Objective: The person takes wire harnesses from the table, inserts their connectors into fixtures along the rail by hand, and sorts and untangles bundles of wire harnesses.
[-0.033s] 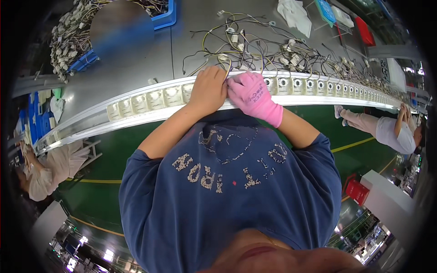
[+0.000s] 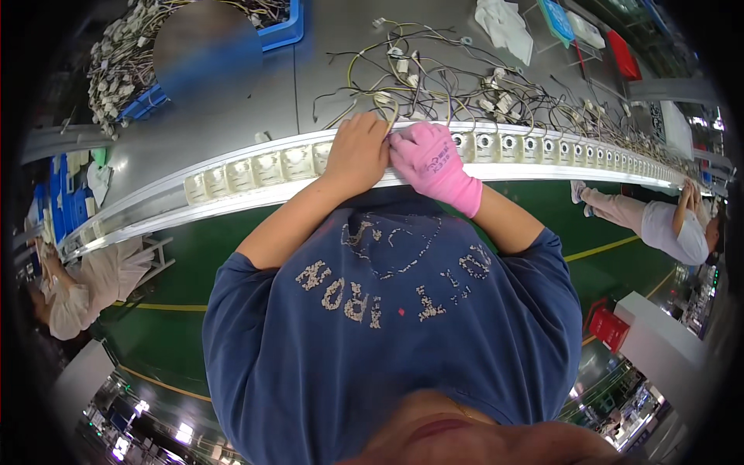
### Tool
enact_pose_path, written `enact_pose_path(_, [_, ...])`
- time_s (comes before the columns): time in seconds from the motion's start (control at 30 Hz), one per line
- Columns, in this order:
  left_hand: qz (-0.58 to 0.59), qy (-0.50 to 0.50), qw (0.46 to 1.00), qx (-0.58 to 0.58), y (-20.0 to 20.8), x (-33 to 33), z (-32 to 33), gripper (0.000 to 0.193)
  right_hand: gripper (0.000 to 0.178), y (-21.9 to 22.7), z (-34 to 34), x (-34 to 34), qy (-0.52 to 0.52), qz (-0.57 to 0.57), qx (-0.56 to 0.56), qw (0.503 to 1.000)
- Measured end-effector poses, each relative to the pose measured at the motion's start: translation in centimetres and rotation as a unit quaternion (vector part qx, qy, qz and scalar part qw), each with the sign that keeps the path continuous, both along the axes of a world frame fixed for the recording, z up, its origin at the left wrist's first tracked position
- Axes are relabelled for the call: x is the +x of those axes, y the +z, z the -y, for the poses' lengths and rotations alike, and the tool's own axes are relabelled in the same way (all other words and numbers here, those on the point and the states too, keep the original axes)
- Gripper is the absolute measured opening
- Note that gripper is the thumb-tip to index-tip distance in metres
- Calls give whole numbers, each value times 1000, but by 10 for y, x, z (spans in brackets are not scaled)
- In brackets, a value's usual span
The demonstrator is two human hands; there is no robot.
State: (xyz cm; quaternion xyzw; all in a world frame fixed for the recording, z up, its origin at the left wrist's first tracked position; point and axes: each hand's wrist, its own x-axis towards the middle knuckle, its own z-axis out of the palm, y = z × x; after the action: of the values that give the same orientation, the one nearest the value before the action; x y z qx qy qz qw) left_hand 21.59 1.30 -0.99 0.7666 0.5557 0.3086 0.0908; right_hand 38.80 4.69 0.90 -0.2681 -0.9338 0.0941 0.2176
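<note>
My bare left hand (image 2: 356, 156) and my right hand (image 2: 428, 160), in a pink glove, meet over a long white rail (image 2: 511, 172). Fingers of both are curled in, fingertips nearly touching. A thin yellow and dark wire (image 2: 393, 115) comes down into the gap between them, and both hands appear closed on it; its end is hidden. Square translucent blocks (image 2: 297, 162) sit in a row along the rail left of my hands. On the right the row continues in similar blocks (image 2: 508, 147) with dark round centres.
Tangled wires (image 2: 415, 77) with white connectors lie behind the rail on the grey metal table (image 2: 325, 27). A blue bin (image 2: 283, 32) and a heaped wire pile (image 2: 116, 74) stand far left. A white cloth (image 2: 504, 27) lies far right. Other people (image 2: 670, 225) work at both ends.
</note>
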Motion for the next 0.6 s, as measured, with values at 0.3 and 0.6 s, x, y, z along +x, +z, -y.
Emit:
enact_pose_path(0.3, [48,-28,998,-3,-2,-1,-2,19,21,1,5,-5,-38,4,7,999])
enact_pose_path(0.6, [24,25,999,-12,-9,2,-5,17,41,68,-35,-24,151,-9,40,988])
